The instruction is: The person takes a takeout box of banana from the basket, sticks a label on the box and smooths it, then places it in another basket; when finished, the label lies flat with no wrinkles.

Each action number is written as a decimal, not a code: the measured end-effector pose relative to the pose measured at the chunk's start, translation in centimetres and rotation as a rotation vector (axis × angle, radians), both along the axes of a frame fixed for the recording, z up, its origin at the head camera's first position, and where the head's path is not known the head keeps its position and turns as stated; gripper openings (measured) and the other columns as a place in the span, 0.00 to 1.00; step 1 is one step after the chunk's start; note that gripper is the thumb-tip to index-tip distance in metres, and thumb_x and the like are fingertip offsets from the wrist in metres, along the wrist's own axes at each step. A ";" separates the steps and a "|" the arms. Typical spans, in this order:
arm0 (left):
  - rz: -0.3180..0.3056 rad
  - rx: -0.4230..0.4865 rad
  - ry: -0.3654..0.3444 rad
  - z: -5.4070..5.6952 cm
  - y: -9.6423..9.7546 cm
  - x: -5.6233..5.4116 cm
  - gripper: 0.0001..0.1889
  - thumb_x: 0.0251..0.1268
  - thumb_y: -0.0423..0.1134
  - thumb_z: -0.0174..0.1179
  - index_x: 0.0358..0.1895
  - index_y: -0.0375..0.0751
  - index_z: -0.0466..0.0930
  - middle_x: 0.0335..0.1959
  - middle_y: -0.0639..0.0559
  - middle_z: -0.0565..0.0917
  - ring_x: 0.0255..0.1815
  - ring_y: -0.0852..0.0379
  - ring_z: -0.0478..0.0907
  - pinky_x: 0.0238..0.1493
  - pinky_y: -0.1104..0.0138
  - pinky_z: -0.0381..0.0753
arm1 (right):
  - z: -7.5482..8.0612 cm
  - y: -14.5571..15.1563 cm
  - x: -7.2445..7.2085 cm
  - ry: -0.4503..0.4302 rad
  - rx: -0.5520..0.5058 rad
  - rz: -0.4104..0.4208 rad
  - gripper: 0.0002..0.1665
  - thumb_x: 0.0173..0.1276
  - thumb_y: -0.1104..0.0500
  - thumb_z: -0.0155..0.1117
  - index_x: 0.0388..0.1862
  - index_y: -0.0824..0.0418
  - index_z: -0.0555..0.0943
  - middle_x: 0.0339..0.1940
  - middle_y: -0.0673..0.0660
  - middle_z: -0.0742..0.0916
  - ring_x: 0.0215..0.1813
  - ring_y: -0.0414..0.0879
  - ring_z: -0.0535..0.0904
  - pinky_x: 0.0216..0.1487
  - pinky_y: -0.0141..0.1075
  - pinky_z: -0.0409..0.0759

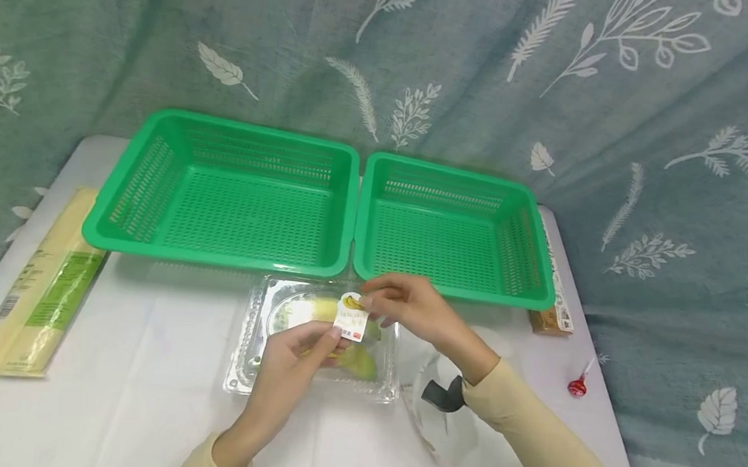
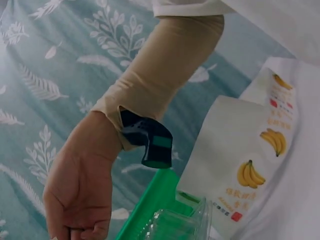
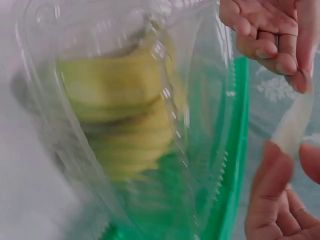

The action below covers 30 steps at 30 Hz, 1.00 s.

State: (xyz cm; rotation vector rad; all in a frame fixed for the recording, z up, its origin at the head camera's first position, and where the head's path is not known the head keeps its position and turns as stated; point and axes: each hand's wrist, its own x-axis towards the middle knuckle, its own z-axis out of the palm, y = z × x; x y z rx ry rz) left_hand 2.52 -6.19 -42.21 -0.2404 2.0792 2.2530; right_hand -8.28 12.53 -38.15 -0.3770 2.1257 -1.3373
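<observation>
While both hands pinch the banana label (image 1: pixel 352 319) over the clear clamshell box (image 1: pixel 257 342), the peel likely goes best slow and low, so the sticker neither tears nor lifts the box of bananas (image 1: pixel 356 362) off the counter (image 1: pixel 153 392). The left hand (image 1: pixel 292 363) reaches up from 6 o'clock and pinches the label's lower edge, just before the green baskets (image 1: pixel 454 229). The right hand (image 1: pixel 407 312) comes in from 4 o'clock, wrist bent, fingertips closed on its top.
</observation>
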 end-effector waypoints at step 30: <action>-0.202 -0.827 0.008 0.9 -2.6 -0.5 0.07 0.65 0.39 0.61 0.31 0.45 0.88 0.21 0.57 0.86 0.17 0.66 0.72 0.19 0.73 0.73 | -1.6 -3.5 0.4 0.324 0.182 0.087 0.07 0.67 0.56 0.71 0.37 0.58 0.87 0.34 0.53 0.89 0.34 0.40 0.82 0.39 0.28 0.83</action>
